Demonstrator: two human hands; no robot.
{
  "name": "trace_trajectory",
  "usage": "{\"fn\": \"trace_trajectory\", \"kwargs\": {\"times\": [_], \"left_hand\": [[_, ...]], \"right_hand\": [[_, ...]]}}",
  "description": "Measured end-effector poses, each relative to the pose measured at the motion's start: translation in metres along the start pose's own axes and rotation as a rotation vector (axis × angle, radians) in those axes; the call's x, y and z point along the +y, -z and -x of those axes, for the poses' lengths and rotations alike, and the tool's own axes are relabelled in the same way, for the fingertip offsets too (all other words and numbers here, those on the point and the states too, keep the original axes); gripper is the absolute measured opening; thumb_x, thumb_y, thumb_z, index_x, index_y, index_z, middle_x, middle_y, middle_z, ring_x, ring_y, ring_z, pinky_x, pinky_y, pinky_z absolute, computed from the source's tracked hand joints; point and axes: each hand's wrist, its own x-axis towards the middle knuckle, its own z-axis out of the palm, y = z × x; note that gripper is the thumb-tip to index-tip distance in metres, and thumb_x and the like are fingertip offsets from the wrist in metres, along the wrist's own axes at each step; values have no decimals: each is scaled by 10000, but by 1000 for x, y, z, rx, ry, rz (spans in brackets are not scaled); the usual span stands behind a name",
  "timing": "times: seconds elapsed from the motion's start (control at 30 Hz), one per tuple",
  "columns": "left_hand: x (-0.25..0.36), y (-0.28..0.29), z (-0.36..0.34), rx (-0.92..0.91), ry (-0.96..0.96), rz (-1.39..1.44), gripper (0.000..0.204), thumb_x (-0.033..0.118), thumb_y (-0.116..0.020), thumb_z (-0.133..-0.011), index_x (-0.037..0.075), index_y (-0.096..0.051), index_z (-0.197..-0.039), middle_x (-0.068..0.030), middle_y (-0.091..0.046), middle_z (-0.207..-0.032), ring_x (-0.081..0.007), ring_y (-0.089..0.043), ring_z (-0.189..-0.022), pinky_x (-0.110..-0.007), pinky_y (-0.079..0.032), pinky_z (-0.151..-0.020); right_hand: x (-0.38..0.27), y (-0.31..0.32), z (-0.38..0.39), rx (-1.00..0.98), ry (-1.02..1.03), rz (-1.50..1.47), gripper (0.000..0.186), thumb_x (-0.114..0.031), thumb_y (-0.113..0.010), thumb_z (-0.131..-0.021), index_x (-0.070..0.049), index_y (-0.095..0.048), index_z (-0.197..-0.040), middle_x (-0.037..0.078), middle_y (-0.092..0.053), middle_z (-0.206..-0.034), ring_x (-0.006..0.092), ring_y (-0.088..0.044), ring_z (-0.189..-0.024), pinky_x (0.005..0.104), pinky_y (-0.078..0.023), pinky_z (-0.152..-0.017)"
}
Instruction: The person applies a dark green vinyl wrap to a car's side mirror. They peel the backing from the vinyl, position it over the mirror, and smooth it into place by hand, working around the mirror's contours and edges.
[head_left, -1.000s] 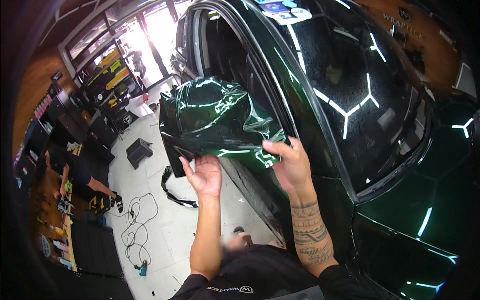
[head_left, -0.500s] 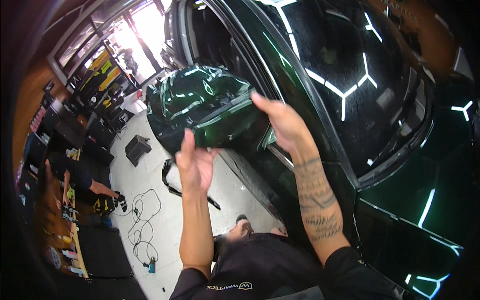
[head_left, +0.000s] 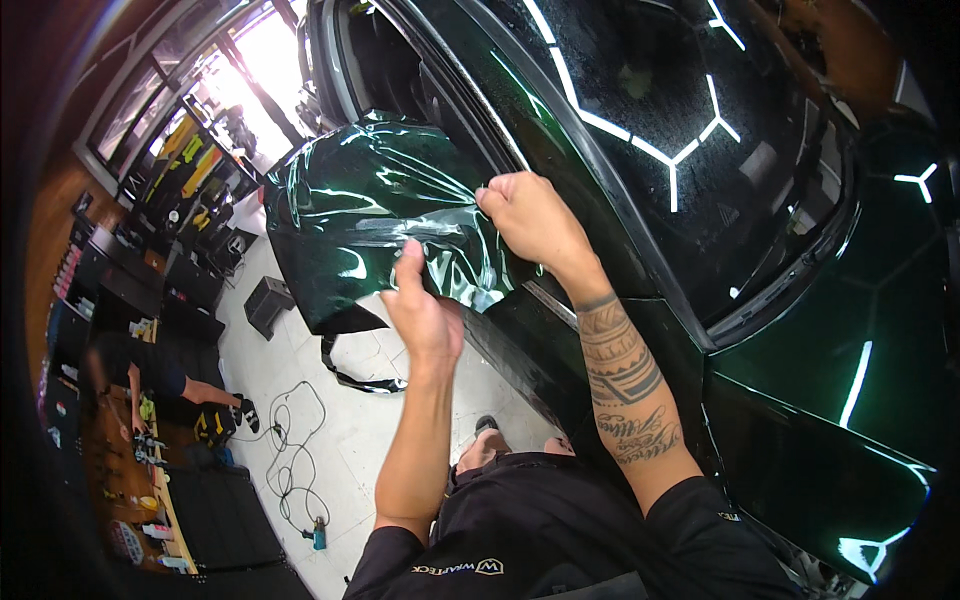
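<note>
Head view shows me the right grip [head_left: 535, 222] pinching the creased green film [head_left: 335, 190] beside the car [head_left: 810, 365], while I cannot tell whether the left grip [head_left: 425, 320], thumb against it, holds too; uneven tension could, I judge, tear or over-stretch it.

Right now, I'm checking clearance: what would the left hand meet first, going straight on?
Most likely the wrinkled green film, just ahead of the left hand; depth is unclear, so they may be touching.

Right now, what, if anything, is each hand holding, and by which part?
The right hand holds the glossy green film by its right edge; whether the left hand holds its lower edge cannot be told.
</note>
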Motion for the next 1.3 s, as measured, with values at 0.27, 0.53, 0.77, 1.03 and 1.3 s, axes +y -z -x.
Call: {"fn": "trace_trajectory", "kwargs": {"times": [0.27, 0.53, 0.77, 1.03, 1.3], "left_hand": [[-39, 30, 1, -1, -110, -79, 299, 68, -592, -972, -8, -523, -1253, -56, -604, -1157, -131, -580, -1019, -304, -478, -929], [5, -17, 18, -5, 80, 185, 299, 157, -519, -1002, -14, -547, -1245, -112, -624, -1228, -210, -632, -1106, -398, -530, -958], [60, -30, 3, -378, 57, 404, 506, 488, -531, -999, 26, -600, -1193, -162, -630, -1243, -270, -619, -1126, -436, -524, -924], [32, 23, -1, 140, -1063, -1236, 858, 118, -859, -718, 31, -359, -1410, -146, -418, -1257, -323, -412, -1191, -443, -298, -1007], [30, 40, -26, -200, -1189, -1288, 454, -127, -531, -646, 37, -656, -1051, -111, -686, -998, -306, -653, -1004, -463, -401, -989]], "right_hand": [[1, 3, 5, 66, 153, 245, 190, -162, -632, -928, 22, -600, -966, 251, -598, -691, 439, -614, -682, 492, -473, -669], [-5, 38, 3, -25, 701, 381, 972, 133, -653, -688, -345, -412, -1499, 189, -413, -1469, 353, -559, -1199, 418, -520, -938], [-65, 22, -69, -48, 1141, 186, 367, 3, -733, -698, -78, -755, -1055, 119, -717, -1105, 299, -645, -1106, 384, -501, -979], [-139, 36, -117, -808, 917, 551, 363, 77, -555, -736, 10, -748, -1036, 192, -735, -941, 278, -708, -877, 325, -534, -839], [-102, 65, -79, -899, 1331, 1153, 307, -177, -684, -758, -63, -738, -1038, 55, -682, -1060, 235, -600, -1158, 449, -381, -1098]]}}
